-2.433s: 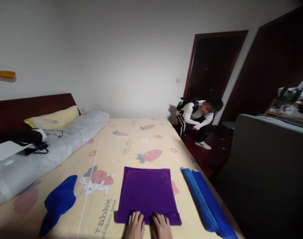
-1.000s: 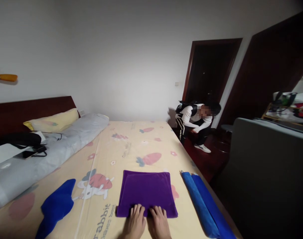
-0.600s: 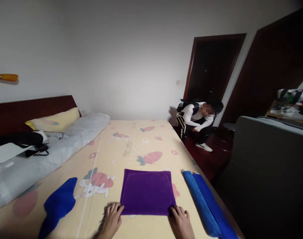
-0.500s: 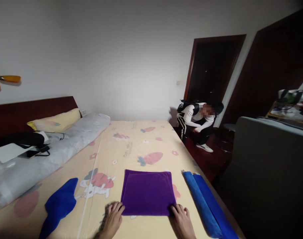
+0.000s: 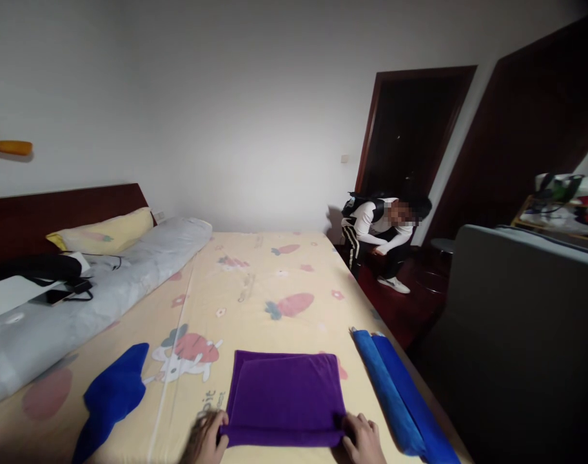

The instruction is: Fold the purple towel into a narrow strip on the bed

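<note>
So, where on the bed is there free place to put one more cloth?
Widest: bare sheet beyond the purple towel. Narrower: between it and the crumpled blue cloth. Crowded: blue rolls at the right edge, grey bolster on the left.

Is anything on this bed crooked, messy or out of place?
Mostly tidy. The purple towel lies flat and square between both hands. Only the dark blue cloth on the left lies crumpled, unlike the blue towel folded neatly at the right edge.
</note>
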The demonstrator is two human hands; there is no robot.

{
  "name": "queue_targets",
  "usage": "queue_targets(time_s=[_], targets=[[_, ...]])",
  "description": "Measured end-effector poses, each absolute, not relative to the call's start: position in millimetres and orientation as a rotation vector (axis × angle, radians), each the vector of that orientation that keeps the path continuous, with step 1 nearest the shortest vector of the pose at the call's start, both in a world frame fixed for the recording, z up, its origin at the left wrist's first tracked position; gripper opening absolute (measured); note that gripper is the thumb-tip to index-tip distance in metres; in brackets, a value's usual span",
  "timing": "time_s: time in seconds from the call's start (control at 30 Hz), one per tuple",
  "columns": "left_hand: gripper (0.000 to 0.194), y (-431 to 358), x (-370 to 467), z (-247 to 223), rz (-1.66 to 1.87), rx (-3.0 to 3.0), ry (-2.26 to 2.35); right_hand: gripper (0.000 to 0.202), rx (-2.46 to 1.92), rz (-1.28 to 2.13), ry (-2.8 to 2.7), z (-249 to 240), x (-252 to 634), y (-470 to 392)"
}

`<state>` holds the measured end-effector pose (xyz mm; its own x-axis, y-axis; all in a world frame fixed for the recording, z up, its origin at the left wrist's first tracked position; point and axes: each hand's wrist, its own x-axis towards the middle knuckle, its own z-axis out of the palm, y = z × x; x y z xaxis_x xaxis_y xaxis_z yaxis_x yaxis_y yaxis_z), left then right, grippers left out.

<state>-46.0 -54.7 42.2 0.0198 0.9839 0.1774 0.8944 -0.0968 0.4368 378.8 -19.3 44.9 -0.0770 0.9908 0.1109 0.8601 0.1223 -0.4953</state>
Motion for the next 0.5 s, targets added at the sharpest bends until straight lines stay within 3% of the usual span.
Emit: queue_targets(time_s=[0.23,0.5], targets=[[0.045,-40.4,3.2,22.1,0.660,2.028,2.545,0.022,-1.795,-0.045,-1.812,2.9,366.6,-15.8],[0.049,-39.1,116.6,-23.2,0.526,2.403,1.883,0.038,-1.387,-0.054,-2.117,-19.5,268.5,-26.2]])
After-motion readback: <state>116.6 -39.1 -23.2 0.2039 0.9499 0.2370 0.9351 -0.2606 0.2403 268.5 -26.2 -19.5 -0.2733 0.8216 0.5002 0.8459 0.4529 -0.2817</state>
